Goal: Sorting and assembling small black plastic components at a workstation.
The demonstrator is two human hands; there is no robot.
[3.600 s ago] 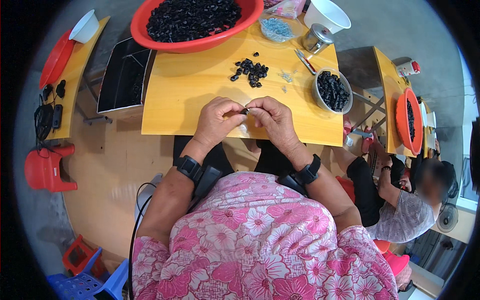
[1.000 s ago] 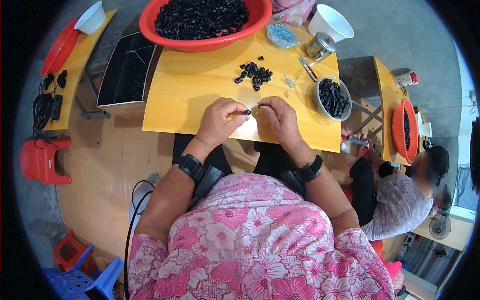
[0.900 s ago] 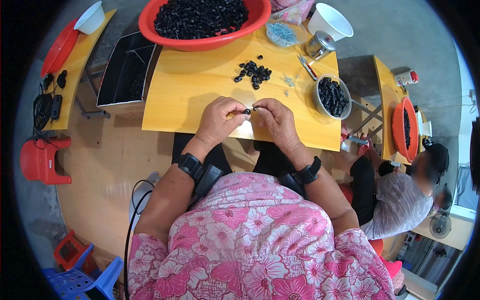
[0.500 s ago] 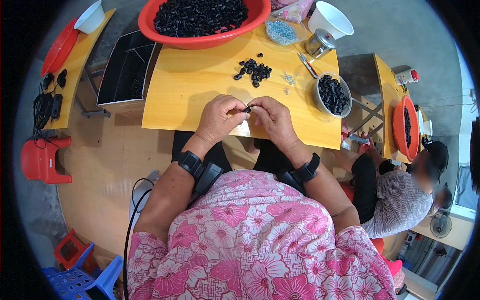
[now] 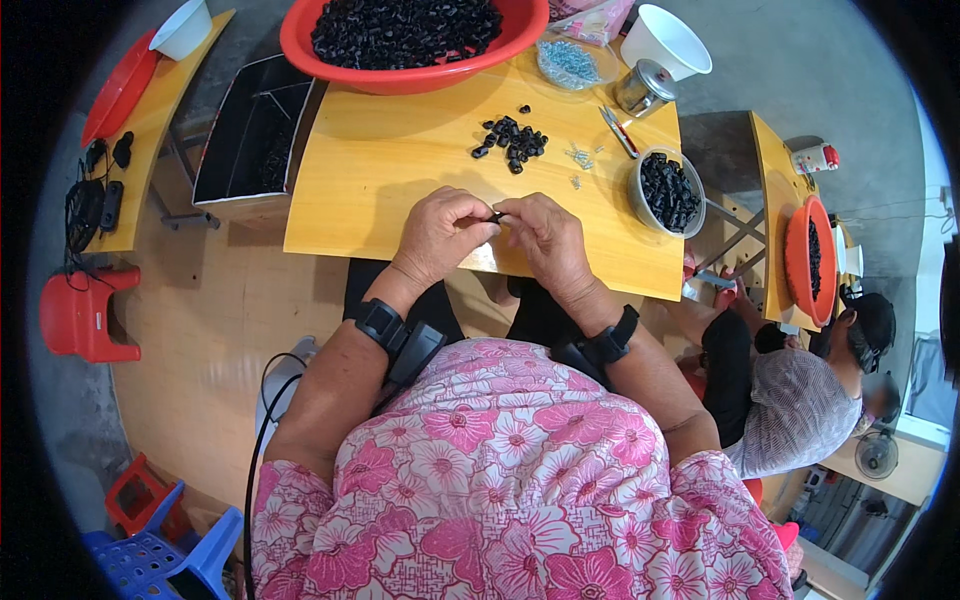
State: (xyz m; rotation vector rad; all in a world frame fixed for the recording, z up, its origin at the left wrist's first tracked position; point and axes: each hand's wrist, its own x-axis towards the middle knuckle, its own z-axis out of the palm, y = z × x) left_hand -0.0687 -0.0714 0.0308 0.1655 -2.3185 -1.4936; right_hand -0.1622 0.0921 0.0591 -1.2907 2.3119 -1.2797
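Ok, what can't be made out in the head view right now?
Small black piece: head view, mostly covered by the fingers of the left hand and right hand.
The right hand's pinch: head view, anything separate in it is hidden by its own fingers.
Red basin: head view, far rim cut off by the upper edge.
Loose metal pieces: head view, too small for exact shape.

Left grip [image 5: 441, 236] and right grip [image 5: 550, 246] pinching black part [image 5: 496, 217], yellow table [image 5: 375, 165], red basin [image 5: 415, 79]
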